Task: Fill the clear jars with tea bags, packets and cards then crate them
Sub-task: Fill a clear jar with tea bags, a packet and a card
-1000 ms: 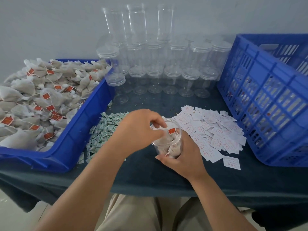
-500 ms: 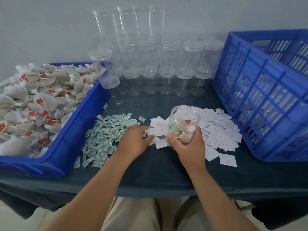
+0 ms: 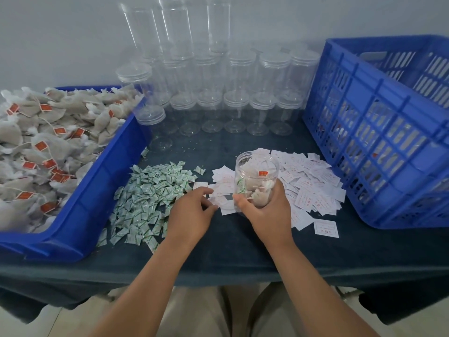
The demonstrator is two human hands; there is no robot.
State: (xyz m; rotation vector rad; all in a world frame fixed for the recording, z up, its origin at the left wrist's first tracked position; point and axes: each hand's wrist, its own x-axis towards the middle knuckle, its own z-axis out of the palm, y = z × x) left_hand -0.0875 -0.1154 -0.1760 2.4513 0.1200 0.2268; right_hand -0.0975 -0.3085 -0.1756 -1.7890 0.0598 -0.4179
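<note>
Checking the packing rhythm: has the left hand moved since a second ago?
Yes. The left hand left the jar mouth, dropping leftward to the white cards beside the green packets.

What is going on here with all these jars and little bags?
A person is packing by hand. Their right hand grips an open clear plastic jar holding tea bags and a green packet. Their left hand touches the pile of white paper cards beside it; whether it has pinched one is unclear. Small green-and-white packets, a blue tray of tea bags, lidded empty jars and a blue slatted crate sit around.
</note>
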